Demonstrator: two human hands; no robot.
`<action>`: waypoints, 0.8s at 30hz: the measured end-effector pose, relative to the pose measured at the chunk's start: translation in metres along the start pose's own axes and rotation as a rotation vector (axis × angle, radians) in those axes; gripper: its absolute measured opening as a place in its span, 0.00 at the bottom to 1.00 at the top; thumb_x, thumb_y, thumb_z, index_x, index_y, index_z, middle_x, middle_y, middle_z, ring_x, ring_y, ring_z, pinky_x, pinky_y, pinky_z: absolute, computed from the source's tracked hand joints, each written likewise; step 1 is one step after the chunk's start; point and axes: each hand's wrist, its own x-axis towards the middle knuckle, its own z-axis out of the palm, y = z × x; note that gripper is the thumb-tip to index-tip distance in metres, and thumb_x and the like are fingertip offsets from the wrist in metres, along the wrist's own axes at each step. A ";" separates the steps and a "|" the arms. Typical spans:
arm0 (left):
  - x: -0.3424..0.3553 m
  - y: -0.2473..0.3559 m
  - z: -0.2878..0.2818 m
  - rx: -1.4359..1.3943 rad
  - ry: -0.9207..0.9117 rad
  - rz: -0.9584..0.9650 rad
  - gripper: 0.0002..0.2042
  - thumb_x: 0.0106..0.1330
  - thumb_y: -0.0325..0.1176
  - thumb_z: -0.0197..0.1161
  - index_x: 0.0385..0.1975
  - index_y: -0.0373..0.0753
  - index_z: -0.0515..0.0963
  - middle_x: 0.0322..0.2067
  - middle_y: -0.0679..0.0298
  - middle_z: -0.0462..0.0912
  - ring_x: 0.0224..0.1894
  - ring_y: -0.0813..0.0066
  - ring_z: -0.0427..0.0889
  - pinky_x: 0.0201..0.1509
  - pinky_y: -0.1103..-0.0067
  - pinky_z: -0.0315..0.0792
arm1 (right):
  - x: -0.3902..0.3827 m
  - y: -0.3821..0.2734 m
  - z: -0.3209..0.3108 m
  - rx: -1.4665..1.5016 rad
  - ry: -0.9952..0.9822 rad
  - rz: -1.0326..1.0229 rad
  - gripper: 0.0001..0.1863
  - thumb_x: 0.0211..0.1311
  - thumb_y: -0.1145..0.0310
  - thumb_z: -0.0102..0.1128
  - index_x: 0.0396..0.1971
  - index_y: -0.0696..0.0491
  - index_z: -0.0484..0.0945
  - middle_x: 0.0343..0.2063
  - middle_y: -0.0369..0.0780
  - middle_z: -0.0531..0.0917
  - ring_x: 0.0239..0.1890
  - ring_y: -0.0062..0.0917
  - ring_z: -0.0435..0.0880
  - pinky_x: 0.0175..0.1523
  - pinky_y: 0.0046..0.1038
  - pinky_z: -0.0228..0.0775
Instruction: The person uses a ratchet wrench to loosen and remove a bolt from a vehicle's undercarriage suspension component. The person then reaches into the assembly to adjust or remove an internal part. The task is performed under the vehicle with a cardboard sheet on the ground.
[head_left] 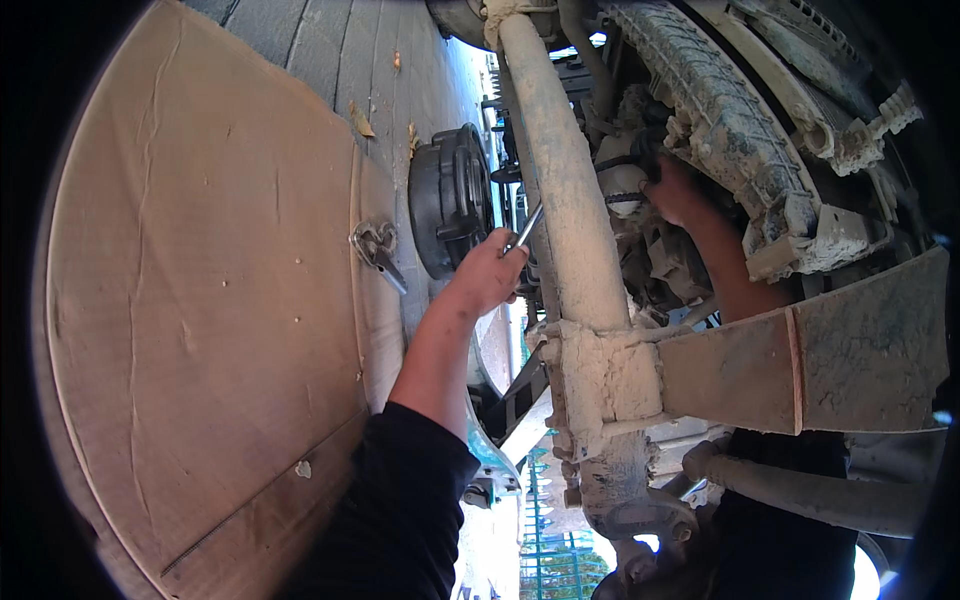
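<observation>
Mud-caked metal fills the right half of the frame: this is the underside of a vehicle, seen by someone lying beneath it on a sheet of cardboard (200,300) that covers the left of the picture and keeps the body off the paved ground. The left hand (487,272), near the middle of the frame, has its fingers closed round a slim shiny wrench (526,228), whose far end runs up behind the dusty axle tube (565,190), presumably onto a fastener hidden there. The right hand (678,192) reaches deeper, right of the tube and below the muddy tyre (715,110); it seems to grip or steady a part, though whether its fingers are closed cannot be told. A spare metal tool (375,250) lies on the cardboard's edge, within easy reach, beside a black round cap (445,200).
</observation>
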 end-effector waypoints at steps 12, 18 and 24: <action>0.000 0.009 0.028 -0.568 -0.147 0.072 0.20 0.82 0.44 0.53 0.66 0.39 0.75 0.31 0.62 0.81 0.24 0.76 0.78 0.27 0.77 0.72 | 0.000 -0.002 0.004 0.003 0.074 0.004 0.30 0.66 0.64 0.70 0.65 0.61 0.75 0.62 0.57 0.79 0.66 0.51 0.78 0.71 0.42 0.69; 0.011 0.015 0.019 -0.565 -0.138 0.055 0.20 0.82 0.44 0.54 0.66 0.40 0.73 0.27 0.62 0.79 0.22 0.75 0.76 0.25 0.76 0.70 | -0.014 -0.006 0.008 -0.020 0.187 -0.070 0.28 0.64 0.65 0.71 0.61 0.60 0.77 0.57 0.57 0.82 0.62 0.54 0.80 0.67 0.44 0.73; 0.003 0.018 0.016 -0.580 -0.150 0.015 0.21 0.81 0.44 0.55 0.66 0.42 0.72 0.27 0.64 0.79 0.22 0.76 0.76 0.25 0.76 0.70 | -0.013 -0.001 0.003 -0.178 0.102 -0.135 0.24 0.66 0.64 0.71 0.58 0.58 0.79 0.57 0.55 0.82 0.61 0.52 0.80 0.66 0.45 0.74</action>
